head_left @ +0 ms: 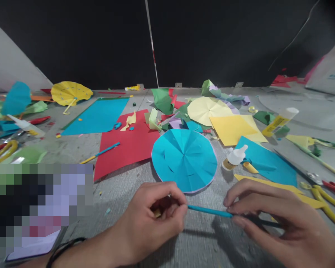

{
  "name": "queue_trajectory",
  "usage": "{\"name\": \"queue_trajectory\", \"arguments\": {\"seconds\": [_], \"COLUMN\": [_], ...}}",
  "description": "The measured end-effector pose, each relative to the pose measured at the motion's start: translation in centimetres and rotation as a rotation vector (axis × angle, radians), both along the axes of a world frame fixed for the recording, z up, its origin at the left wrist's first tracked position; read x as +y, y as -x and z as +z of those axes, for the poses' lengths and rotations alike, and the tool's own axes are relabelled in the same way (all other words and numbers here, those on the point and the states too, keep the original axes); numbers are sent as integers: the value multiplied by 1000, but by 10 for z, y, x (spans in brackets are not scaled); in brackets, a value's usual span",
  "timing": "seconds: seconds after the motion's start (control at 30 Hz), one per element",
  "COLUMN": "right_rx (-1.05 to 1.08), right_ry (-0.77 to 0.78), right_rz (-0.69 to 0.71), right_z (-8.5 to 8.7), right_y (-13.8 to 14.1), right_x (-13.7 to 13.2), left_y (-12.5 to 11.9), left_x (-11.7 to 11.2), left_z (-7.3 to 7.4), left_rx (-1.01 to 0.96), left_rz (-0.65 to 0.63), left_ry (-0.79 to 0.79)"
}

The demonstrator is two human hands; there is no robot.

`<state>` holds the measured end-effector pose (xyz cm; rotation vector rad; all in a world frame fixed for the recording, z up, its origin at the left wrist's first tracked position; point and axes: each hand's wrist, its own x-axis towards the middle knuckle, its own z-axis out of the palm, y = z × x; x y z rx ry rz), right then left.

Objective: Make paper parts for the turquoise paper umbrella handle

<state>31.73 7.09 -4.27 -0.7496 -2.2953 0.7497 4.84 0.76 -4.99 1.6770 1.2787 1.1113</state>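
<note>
Above the grey bench (118,201), at five o'clock from the blue disc (184,163), left hand (153,219) and right hand (281,216) pinch the blue stick (208,210) between their fingers (240,222) (light, even pressure should avoid creasing).

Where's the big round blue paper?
In the head view, the round blue paper lies just right of centre, beyond the blue stick in the left hand and right hand, between the red sheet on its left and a white glue bottle.

Phone (37,245) at left, white bag (331,65) far right
</note>
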Motion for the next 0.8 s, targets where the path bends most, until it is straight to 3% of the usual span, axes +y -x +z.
{"name": "queue_trajectory", "arguments": {"seconds": [0.1,0.33,0.5,0.6,0.8], "right_rx": [2,47,16,7,-29], "right_ry": [53,399,470,425,250], "right_rz": [-6,1,18,43,54], "right_z": [0,8,9,11,11], "right_y": [1,7,3,2,3], "right_x": [1,8,9,9,11], "left_y": [0,7,9,6,2], "left_x": [2,5,2,1,8], "left_z": [-3,-9,-4,-1,1], "left_rx": [-33,115,214,164,-65], "left_rz": [16,-18,-102,-95,-94], "left_ry": [47,-447,-537,-425,233]}}
